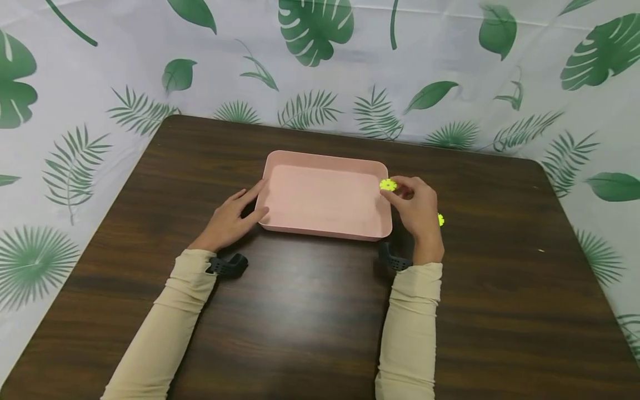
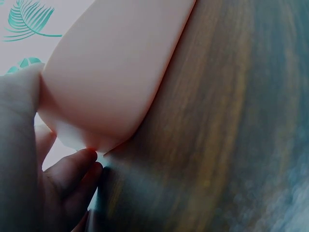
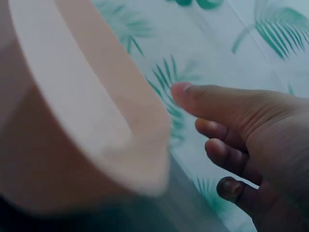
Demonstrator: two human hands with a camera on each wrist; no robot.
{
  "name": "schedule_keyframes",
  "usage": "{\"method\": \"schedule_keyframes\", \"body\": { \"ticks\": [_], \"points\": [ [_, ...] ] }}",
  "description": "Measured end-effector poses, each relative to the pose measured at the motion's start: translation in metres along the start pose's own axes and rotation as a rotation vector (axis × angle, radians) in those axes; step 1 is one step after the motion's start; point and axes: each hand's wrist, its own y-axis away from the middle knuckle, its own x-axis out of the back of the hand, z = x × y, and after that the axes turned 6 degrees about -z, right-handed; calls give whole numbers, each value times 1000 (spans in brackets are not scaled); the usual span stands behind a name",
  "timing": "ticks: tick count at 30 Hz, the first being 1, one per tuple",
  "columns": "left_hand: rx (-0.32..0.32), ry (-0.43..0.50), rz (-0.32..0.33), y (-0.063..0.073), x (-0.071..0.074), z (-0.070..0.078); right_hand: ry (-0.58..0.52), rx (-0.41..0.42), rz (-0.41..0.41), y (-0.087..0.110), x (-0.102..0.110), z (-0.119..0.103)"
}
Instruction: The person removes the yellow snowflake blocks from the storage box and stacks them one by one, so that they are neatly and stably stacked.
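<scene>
A shallow pink tray [image 1: 325, 161] lies on the table. My left hand [image 1: 232, 216] holds its left end, thumb and index finger over the rim; other fingers [image 2: 77, 169] bend against the outside of the wall in the left wrist view. By the tray's right rim, my right hand [image 1: 417, 208] pinches a small yellow-green flower-shaped piece [image 1: 388, 184] between thumb and index finger. That piece does not show in the right wrist view, where the thumb [image 3: 217, 99] points at the tray corner [image 3: 149, 164]. Another yellow-green piece [image 1: 441, 219] is partly hidden behind the right hand.
The dark wooden table [image 1: 300, 311] has rounded far corners. Behind it hangs a white cloth [image 1: 320, 83] with green leaf prints. A tiny pale fleck [image 1: 541, 250] lies on the right side. Both wrists wear black bands [image 1: 227, 265].
</scene>
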Motion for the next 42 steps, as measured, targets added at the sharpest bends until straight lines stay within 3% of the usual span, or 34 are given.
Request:
{"method": "schedule_keyframes", "body": {
  "ticks": [7, 15, 25, 37, 42],
  "points": [
    [6, -8, -7, 2, 1, -1, -41, -87, 177, 15, 24, 34],
    [5, 5, 11, 3, -1, -3, -66, -225, 240, 38, 50, 59],
    [3, 7, 6, 2, 0, 0, -25, -350, 107, 48, 65, 69],
    [10, -6, -4, -1, -2, 3, -41, -333, 43, 50, 67, 77],
    [11, -15, -4, 0, -2, 1, -16, -316, -69, 49, 77, 76]
  ]
}}
